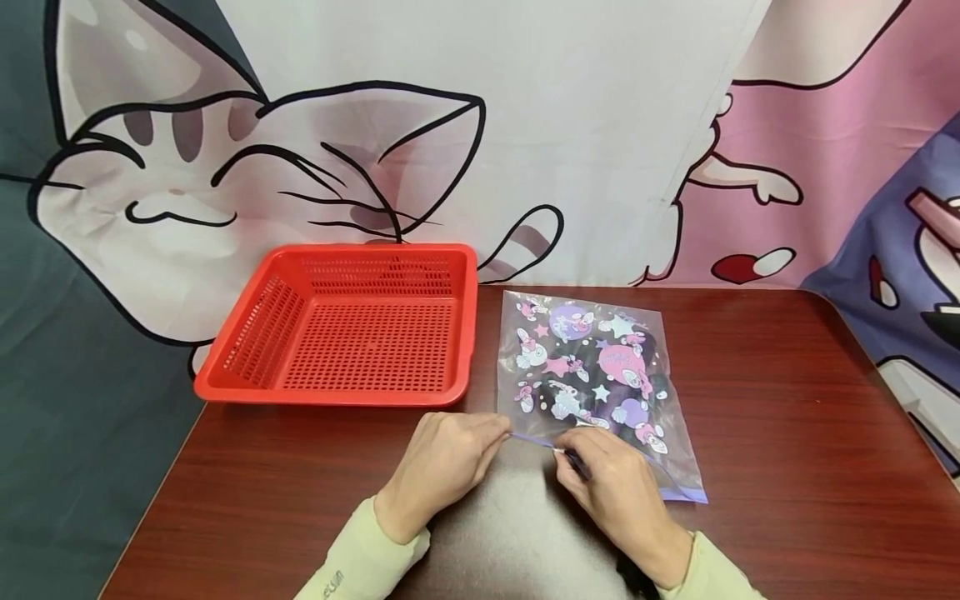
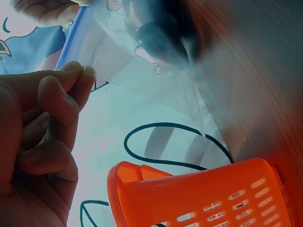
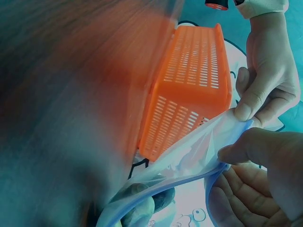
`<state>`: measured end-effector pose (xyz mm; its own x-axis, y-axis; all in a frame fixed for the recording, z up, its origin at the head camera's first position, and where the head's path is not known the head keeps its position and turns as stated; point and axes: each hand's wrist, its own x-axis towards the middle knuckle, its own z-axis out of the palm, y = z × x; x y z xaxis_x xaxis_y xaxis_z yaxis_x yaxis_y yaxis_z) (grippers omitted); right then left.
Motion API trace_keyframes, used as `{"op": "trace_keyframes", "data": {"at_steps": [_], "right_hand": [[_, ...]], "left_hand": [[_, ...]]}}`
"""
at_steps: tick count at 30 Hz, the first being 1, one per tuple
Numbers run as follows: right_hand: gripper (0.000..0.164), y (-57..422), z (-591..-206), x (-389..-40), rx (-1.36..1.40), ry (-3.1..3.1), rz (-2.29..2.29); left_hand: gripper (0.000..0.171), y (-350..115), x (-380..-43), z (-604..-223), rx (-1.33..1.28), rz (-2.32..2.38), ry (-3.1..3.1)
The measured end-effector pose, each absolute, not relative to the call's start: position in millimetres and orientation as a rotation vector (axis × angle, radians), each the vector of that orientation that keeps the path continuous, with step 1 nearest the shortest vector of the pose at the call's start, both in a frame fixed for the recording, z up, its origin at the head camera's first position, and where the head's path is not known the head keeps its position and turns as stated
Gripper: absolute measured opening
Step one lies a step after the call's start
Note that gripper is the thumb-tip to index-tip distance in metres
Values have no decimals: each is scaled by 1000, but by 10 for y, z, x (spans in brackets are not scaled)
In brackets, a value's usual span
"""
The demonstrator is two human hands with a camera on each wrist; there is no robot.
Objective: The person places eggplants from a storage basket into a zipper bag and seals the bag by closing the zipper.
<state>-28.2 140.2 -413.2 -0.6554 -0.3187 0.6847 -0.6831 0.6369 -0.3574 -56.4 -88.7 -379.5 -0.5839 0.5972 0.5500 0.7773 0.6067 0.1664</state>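
Note:
A clear zip bag (image 1: 540, 400) with pink, purple and white cartoon prints lies on the table, its blue-purple zip edge towards me. Dark rounded things (image 3: 142, 210) are inside it; their kind is unclear. My left hand (image 1: 447, 457) pinches the left corner of the zip edge between thumb and forefinger, the other fingers curled, as the left wrist view shows. Close to its right, my right hand (image 1: 618, 487) pinches the same edge between thumb and fingers. Further right, the zip edge gapes in the right wrist view. A small dark patch shows by the right fingers; I cannot tell what it is.
A red perforated plastic basket (image 1: 367, 346) stands at the back left of the brown wooden table (image 1: 787, 400), with nothing visible in it. Behind the table hangs a cloth (image 1: 622, 142) printed with cartoon animals.

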Motion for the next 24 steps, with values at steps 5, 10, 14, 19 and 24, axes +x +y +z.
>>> {"op": "trace_keyframes", "data": {"at_steps": [5, 10, 14, 19, 24], "right_hand": [[11, 1414, -4141, -268, 770, -2298, 829], [11, 1425, -4148, -269, 766, -2310, 830], [9, 1436, -4150, -274, 769, -2322, 825], [7, 1445, -4151, -280, 777, -2314, 829], [7, 1454, -4145, -280, 767, -2315, 831]], "left_hand": [[28, -888, -570, -3803, -1085, -580, -2399], [26, -897, -573, -3809, -1071, -605, -2410], [20, -910, -574, -3809, -1056, -620, -2411], [18, -918, -578, -3808, -1052, -614, -2405], [19, -922, -580, -3804, -1052, -614, -2411]]}}
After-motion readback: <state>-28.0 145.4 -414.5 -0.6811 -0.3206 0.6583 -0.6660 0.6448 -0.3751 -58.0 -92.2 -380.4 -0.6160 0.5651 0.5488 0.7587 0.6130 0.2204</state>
